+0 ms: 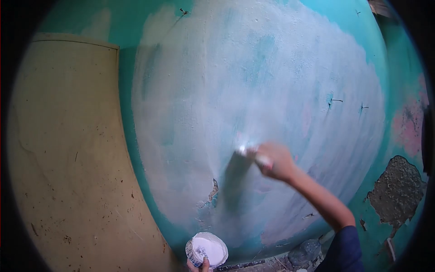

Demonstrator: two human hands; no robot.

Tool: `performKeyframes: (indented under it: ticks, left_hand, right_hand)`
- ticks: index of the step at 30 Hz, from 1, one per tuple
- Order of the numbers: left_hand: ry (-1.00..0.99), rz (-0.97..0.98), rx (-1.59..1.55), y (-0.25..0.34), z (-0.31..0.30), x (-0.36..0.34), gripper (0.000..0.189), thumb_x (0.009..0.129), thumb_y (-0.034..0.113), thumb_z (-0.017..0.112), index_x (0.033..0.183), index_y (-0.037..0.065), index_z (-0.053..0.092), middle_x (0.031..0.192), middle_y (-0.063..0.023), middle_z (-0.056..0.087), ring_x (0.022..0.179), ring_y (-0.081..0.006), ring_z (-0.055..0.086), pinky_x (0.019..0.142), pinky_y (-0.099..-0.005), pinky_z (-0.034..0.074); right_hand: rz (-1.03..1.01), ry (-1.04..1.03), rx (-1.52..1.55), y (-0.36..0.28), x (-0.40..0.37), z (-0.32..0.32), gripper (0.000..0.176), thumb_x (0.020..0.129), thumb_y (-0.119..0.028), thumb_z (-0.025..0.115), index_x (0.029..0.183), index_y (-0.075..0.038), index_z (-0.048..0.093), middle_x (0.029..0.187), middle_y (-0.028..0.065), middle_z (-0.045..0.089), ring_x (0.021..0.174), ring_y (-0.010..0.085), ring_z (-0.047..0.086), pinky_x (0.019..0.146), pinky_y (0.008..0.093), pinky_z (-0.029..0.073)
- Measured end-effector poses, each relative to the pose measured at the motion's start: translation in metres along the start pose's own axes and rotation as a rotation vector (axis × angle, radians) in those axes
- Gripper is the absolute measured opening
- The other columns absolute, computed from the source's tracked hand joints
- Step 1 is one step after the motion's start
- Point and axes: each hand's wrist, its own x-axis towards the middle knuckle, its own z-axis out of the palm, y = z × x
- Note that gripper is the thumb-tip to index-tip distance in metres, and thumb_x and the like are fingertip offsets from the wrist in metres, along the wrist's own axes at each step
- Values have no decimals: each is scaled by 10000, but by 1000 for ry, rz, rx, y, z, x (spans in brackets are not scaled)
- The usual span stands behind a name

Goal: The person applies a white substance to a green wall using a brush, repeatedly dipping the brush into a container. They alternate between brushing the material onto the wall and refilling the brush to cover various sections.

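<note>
My right hand [275, 161] is raised in front of the wall, its fingers closed round a paintbrush [246, 150] that is smeared by motion. The brush is at the wall [195, 99], which is green with a large uneven patch of whitish paint. Low in the view, my left hand [199, 265] grips a small tub [209, 248] of white paint from below, the thumb over its side. A chipped spot [213, 190] in the wall lies above the tub.
A beige board [72, 136] with dark specks covers the left side. Nails [334, 100] stick out of the wall. Bare grey plaster [396, 190] shows at the right. A clear plastic item [304, 253] and debris lie at the wall's foot.
</note>
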Motion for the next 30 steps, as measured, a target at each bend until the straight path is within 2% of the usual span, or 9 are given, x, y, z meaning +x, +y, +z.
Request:
performKeyframes:
  ticks: [3, 6, 8, 9, 15, 22, 24, 28, 30]
  left_hand:
    - [-34, 26, 40, 17, 11, -9, 559, 880, 122, 722, 1357, 9, 453, 1379, -132, 473, 1258, -272, 480, 998, -404, 469]
    - [-53, 49, 51, 26, 16, -12, 562, 893, 123, 704, 1373, -1, 441, 1433, -136, 443, 1290, -272, 453, 1031, -406, 443]
    - [-45, 29, 16, 21, 14, -9, 567, 898, 123, 696, 1384, -7, 433, 1464, -138, 423, 1307, -272, 439, 1046, -406, 431]
    - [-27, 35, 41, 12, 8, -5, 584, 897, 122, 696, 1397, -5, 423, 1479, -138, 410, 1315, -276, 435, 1051, -407, 428]
    - [-11, 18, 11, 16, 10, 0, 624, 882, 125, 719, 1408, 12, 403, 1471, -136, 413, 1319, -289, 437, 1044, -434, 439]
    - [9, -10, -4, 7, 5, 4, 630, 869, 119, 728, 1394, 10, 397, 1439, -145, 433, 1302, -290, 459, 958, -436, 519]
    - [-6, 15, 11, 12, 11, 0, 619, 873, 120, 723, 1389, 3, 401, 1430, -149, 432, 1301, -291, 459, 984, -437, 502]
    - [-17, 19, 10, -2, -2, 5, 619, 880, 109, 712, 1399, 7, 391, 1450, -153, 412, 1307, -292, 455, 1021, -439, 473]
    - [-84, 122, 283, -14, -15, 9, 587, 899, 106, 686, 1408, 11, 409, 1458, -153, 409, 1312, -288, 451, 1050, -435, 443]
  right_hand:
    - [129, 240, 130, 65, 65, -30, 267, 782, -72, 702, 1023, -184, 728, 972, 62, 715, 890, 283, 688, 762, 378, 556]
    - [53, 387, -94, 79, 145, -97, 230, 867, -148, 658, 1081, -175, 739, 1032, 88, 726, 896, 291, 694, 778, 390, 556]
    - [218, 375, -153, 90, 174, -116, 235, 884, -173, 636, 1094, -173, 743, 1059, 91, 729, 928, 279, 691, 776, 392, 560]
    - [73, 487, -257, 95, 176, -113, 260, 866, -168, 653, 1113, -186, 733, 1017, 85, 728, 901, 266, 678, 733, 392, 558]
    - [-248, 293, -394, 26, 58, -23, 411, 756, -168, 715, 1166, -159, 688, 975, 40, 685, 777, 202, 624, 599, 302, 510]
    - [-90, -83, 77, -35, -36, 31, 372, 719, -124, 721, 1088, -133, 678, 982, 40, 695, 759, 205, 623, 651, 337, 512]
    - [-24, -81, -27, 2, -16, 28, 373, 710, -130, 739, 1079, -132, 684, 968, 61, 697, 779, 250, 632, 682, 352, 522]
    - [-1, 320, -55, 18, 59, -27, 423, 684, -41, 713, 1100, -116, 692, 974, 56, 695, 801, 295, 634, 703, 371, 527]
    - [38, 335, -97, 5, 58, -27, 439, 683, -38, 706, 1115, -116, 694, 993, 55, 693, 797, 289, 632, 699, 367, 526]
